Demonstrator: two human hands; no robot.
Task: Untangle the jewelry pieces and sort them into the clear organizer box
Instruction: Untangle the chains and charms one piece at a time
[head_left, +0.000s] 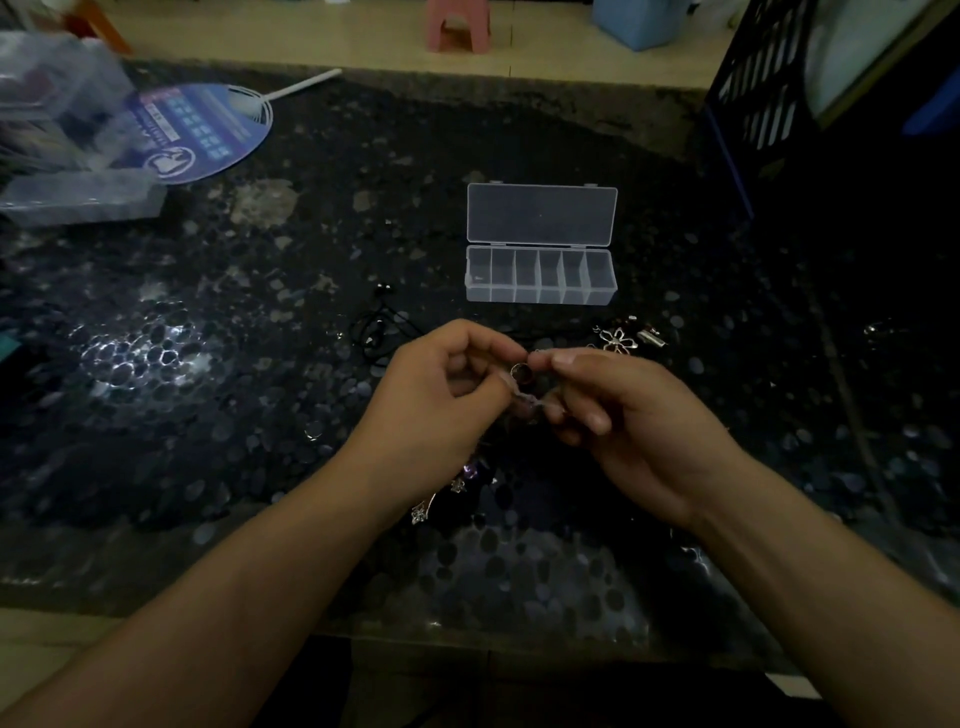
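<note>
No legible text. The round hand fan (200, 132), at ten o'clock on the dark table (311, 249), bears rows of pale printed blocks and a circular white emblem near its lower edge; the characters are too blurred to read.

**Materials and finish**

Beyond the hands, the box (541, 275) is clear, smooth plastic. The table (260, 322) under them is dark speckled stone, glossy. The flower charm (618, 340) beside the right hand (628, 431) is shiny metal
</note>
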